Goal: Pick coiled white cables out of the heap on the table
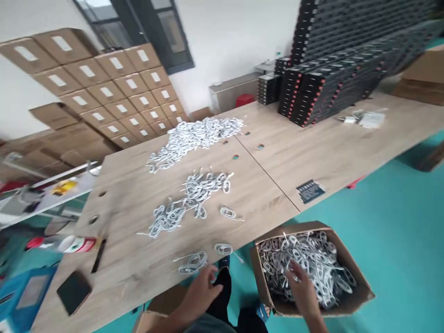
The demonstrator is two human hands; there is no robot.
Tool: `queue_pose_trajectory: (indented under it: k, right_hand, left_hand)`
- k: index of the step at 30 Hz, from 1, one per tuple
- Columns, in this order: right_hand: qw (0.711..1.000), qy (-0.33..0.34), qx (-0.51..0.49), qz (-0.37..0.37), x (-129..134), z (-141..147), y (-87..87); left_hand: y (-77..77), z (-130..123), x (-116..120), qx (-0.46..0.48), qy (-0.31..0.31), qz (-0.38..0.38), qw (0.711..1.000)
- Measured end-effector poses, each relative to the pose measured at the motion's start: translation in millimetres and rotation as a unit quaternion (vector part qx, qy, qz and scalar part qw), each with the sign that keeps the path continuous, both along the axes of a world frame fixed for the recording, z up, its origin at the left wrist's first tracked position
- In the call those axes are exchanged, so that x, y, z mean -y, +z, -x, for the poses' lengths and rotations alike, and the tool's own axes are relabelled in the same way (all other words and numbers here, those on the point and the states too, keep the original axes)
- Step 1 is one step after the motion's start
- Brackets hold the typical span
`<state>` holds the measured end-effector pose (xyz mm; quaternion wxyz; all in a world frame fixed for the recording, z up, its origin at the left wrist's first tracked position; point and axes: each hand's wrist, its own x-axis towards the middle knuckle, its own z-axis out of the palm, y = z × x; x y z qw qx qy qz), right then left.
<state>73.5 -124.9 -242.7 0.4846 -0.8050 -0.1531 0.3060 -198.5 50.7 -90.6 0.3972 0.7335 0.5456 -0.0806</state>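
My left hand [204,290] is at the front edge of the table, thumb and fingers apart, with nothing visible in it. Just beyond its fingers lies a coiled white cable [194,262]. Another cable coil [224,249] is at the table edge, its plug end sticking out past the wood. Over an open cardboard box [359,296] to the right is my right hand [301,283], fingers bent but apart, among or just above the heap of coiled white cables [317,259]. Blur hides whether its fingertips touch any cable.
On the wooden table [132,203] are a single cable coil [228,212], a loose cable group [204,187] and a larger cable pile [201,134]. A dark phone-like slab [74,292], a black-printed card [310,191] and stacked black boxes [305,95] also rest there. Cartons [121,88] stand behind.
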Motion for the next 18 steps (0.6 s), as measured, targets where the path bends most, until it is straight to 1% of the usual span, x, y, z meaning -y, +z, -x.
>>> queue_pose_trajectory:
  k: [1, 2, 3, 4, 6, 7, 8, 9, 10, 11, 13, 15, 16, 18]
  right_hand:
    - [0.997, 0.069, 0.032, -0.023, -27.8, 21.6, 16.2]
    - [0.985, 0.145, 0.082, -0.047, -56.4, 44.9, 33.6]
    - [0.964, 0.218, 0.138, -0.056, -84.4, 68.5, 50.8]
    - [0.937, 0.289, 0.189, -0.048, -110.7, 90.4, 66.8]
    - [0.872, 0.410, 0.269, 0.006, -155.7, 123.1, 91.2]
    - [0.838, 0.459, 0.291, 0.040, -174.0, 132.0, 98.8]
    - [0.809, 0.498, 0.305, 0.067, -189.7, 135.4, 103.6]
    - [0.790, 0.521, 0.313, 0.082, -203.1, 133.8, 105.9]
    - [0.782, 0.527, 0.322, 0.086, -214.6, 128.2, 106.4]
    - [0.786, 0.515, 0.333, 0.084, -224.6, 119.9, 105.6]
    - [0.812, 0.449, 0.363, 0.086, -241.3, 100.2, 102.5]
    - [0.834, 0.377, 0.384, 0.120, -255.5, 83.4, 99.2]
    - [0.840, 0.358, 0.383, 0.137, -262.4, 76.9, 97.7]
    - [0.855, 0.350, 0.353, 0.146, -277.1, 65.3, 94.9]
  left_hand:
    - [3.8, 28.6, -9.0, -0.019, 0.019, -0.051, 0.998]
    - [4.4, 51.1, -18.5, -0.031, 0.029, -0.096, 0.994]
    - [2.0, 67.3, -28.1, -0.038, 0.029, -0.129, 0.990]
    - [-2.9, 77.4, -37.3, -0.039, 0.018, -0.152, 0.987]
    - [-17.1, 84.2, -52.8, -0.025, -0.026, -0.168, 0.985]
    - [-24.6, 84.0, -59.1, -0.013, -0.054, -0.164, 0.985]
    - [-31.3, 83.4, -64.6, 0.001, -0.081, -0.157, 0.984]
    - [-36.6, 83.9, -70.0, 0.014, -0.102, -0.150, 0.983]
    - [-40.2, 86.0, -75.9, 0.027, -0.114, -0.145, 0.982]
    - [-41.8, 90.2, -83.1, 0.037, -0.115, -0.146, 0.982]
    - [-39.9, 103.5, -104.0, 0.052, -0.086, -0.164, 0.981]
    - [-33.0, 119.8, -134.5, 0.064, -0.035, -0.192, 0.979]
    - [-28.7, 127.7, -152.6, 0.070, -0.009, -0.204, 0.976]
    - [-19.9, 142.4, -191.1, 0.077, 0.043, -0.222, 0.971]
